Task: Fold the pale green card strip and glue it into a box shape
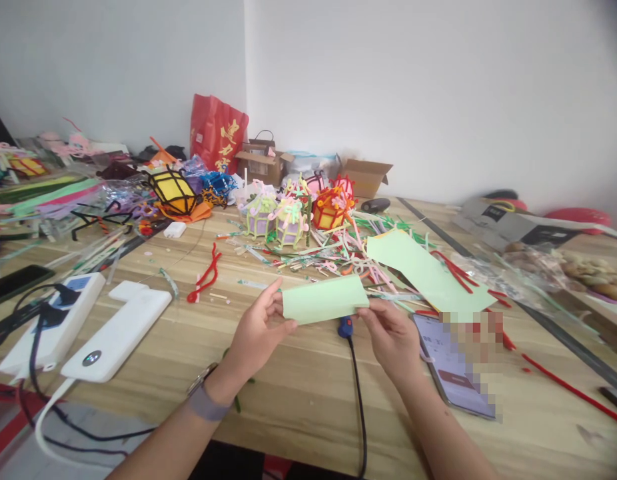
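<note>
Head view: left hand [256, 333] and right hand [391, 337] pinch a green paper strip [323, 300] by its ends near the table's [298, 393] front edge, flat, not yet rolled.

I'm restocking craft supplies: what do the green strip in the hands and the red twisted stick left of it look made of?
The green strip, held by the left hand and right hand, looks like matte card or thin craft foam: flat, clean-cut edges, no shine. The red stick looks like a fuzzy pipe cleaner, bent and holding its curve.
</note>
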`<state>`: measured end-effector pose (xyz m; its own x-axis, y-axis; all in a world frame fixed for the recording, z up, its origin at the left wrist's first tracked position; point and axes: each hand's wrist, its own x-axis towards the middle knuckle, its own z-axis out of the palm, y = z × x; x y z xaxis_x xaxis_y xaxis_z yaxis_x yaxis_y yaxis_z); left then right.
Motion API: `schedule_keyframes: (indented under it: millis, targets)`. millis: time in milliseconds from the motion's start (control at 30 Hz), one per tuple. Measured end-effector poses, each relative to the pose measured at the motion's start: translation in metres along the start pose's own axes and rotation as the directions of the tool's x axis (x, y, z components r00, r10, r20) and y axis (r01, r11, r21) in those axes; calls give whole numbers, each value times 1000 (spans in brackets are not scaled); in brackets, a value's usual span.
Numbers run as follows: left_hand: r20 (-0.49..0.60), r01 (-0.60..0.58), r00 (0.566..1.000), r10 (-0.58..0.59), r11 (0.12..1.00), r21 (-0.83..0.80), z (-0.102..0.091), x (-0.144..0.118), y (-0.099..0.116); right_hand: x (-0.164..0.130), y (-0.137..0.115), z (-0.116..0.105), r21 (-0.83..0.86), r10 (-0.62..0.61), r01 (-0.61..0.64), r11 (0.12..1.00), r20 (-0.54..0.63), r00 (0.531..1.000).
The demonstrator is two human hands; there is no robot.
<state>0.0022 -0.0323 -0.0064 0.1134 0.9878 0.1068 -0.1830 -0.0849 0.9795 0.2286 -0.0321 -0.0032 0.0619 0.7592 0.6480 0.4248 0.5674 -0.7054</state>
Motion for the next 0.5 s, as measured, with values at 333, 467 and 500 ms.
schedule_keyframes:
  millis: [333,467,500]
  targets:
    - [77,294,955,-287,875,-385,-11,5,8,0,-2,-2,245,158,-183,952,117,981]
    - [85,420,891,-446,740,-524,-15,11,13,2,-5,0,313,220,-253,916,136,966]
    - [71,437,874,-481,711,-550,-15,12,14,3,-5,1,324,232,-264,908,135,963]
